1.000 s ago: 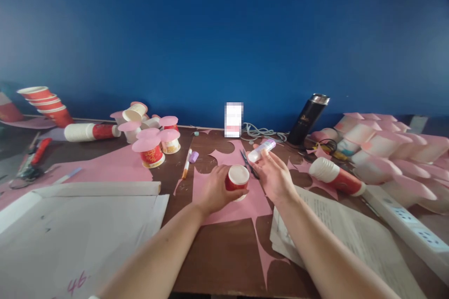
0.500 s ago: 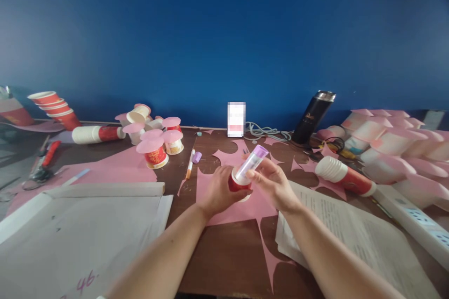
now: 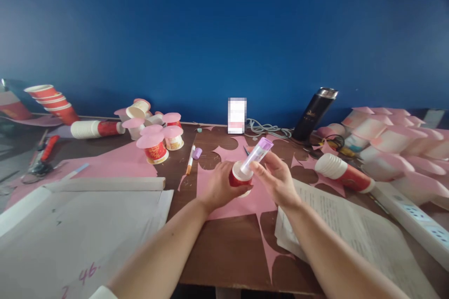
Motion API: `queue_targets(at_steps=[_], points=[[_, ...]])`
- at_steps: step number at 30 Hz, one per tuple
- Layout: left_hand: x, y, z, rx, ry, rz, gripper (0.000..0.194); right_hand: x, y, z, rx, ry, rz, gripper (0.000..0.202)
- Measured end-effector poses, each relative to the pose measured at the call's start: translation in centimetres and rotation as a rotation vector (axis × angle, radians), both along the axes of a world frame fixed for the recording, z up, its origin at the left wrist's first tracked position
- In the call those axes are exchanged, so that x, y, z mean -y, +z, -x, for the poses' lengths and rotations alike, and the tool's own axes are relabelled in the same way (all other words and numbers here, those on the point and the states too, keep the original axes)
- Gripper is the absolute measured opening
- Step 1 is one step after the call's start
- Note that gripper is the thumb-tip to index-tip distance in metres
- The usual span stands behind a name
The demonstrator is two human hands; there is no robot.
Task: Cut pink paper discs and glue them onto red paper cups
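Paper, thin and smooth, curves under my left hand (image 3: 220,184): a red cup (image 3: 240,177), base up, its flat white end facing me at the centre of my dial, twelve o'clock being straight ahead. My left fingers are curled round its nine o'clock side, thumb across the near face, the grip open only as wide as the cup. And here's my right hand (image 3: 277,182), thumb and fingers closed on a slim, clear-and-purple plastic glue stick (image 3: 256,155)! It leans, purple end towards one o'clock, pale tip low at the cup's white base; I can't tell whether they touch.

Forearms now: left in from seven, right in from five, both wrists low. Beneath the cup lies a matte pink sheet (image 3: 258,201), its near edge cut fairly straight, with a curved, pointed pink strip (image 3: 269,254) trailing towards five.

Edges next! White tray (image 3: 108,184) at eight, its raised wall well apart from the cup; printed papers (image 3: 336,229), slightly rumpled, under my right forearm at four; ribbed stacked cups (image 3: 343,173) lying at three. Between my forearms, brown tabletop (image 3: 217,252) runs down to its front edge at six.
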State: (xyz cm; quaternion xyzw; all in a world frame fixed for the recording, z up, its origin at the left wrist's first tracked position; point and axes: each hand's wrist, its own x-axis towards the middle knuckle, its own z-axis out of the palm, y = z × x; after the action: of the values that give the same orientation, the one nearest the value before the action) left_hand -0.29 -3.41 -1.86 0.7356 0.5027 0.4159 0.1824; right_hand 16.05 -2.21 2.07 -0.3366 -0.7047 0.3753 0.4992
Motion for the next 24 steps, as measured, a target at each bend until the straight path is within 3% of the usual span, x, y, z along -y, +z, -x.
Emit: queue_targets(at_steps=[2, 5, 8, 11, 14, 17, 20, 22, 24], points=[[0.0, 0.0, 0.0, 0.007, -0.018, -0.004, 0.040, 0.2, 0.3, -0.1, 0.135, 0.029, -0.011, 0.021], [-0.1, -0.1, 0.0, 0.004, -0.032, -0.024, 0.039, 0.0, 0.3, 0.0, 0.314, -0.091, -0.105, 0.018], [0.0, -0.1, 0.0, 0.003, -0.005, -0.030, 0.040, -0.2, -0.1, -0.1, 0.213, -0.172, -0.128, 0.022], [0.0, -0.1, 0.0, 0.008, 0.000, -0.017, 0.043, -0.2, -0.1, -0.5, 0.061, -0.049, -0.053, 0.025], [0.0, -0.2, 0.0, 0.004, -0.024, -0.026, 0.039, -0.1, 0.3, -0.6, 0.204, 0.036, -0.086, 0.020], [-0.1, -0.2, 0.0, -0.003, -0.021, -0.037, 0.037, -0.3, 0.3, -0.4, 0.325, -0.072, -0.194, 0.015], [0.1, 0.0, 0.0, -0.010, -0.010, -0.018, 0.040, -0.6, -0.1, -0.6, 0.172, -0.104, -0.130, 0.019], [0.1, 0.0, 0.0, -0.010, -0.012, -0.011, 0.042, -0.6, -0.3, -0.9, 0.053, -0.049, -0.051, 0.023], [0.1, 0.0, 0.0, -0.011, -0.023, -0.013, 0.042, -0.7, -0.2, -1.0, 0.087, 0.009, -0.046, 0.023]])
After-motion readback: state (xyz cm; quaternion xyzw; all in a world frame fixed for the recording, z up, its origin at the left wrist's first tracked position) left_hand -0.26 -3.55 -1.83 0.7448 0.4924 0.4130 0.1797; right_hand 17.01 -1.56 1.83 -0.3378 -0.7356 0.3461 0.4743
